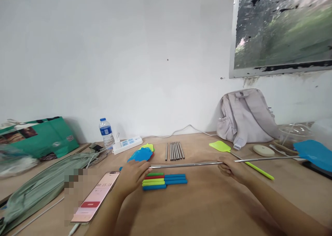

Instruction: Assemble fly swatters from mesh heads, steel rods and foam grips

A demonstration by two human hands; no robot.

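Note:
A fly swatter with an extended metal rod [186, 165] is stretched level above the table. My left hand [133, 175] is closed around its left end, where a bit of blue shows past the fingers. My right hand [229, 168] grips the rod farther right, and the blue swatter head [315, 154] sticks out at the far right. Beneath the rod lie several coloured handle tubes [166, 181] in blue, yellow, red and green. Behind it are several short metal tubes [175, 151] in a row and a pile of swatter heads [141, 154], blue on top.
A yellow-green fly swatter [220, 146] lies right of the tubes. At left are a phone [95, 196], a green bag [38, 137], a water bottle [105, 130] and a power strip [127, 145]. A grey backpack [245, 118] leans on the wall, near a round beige object [263, 150].

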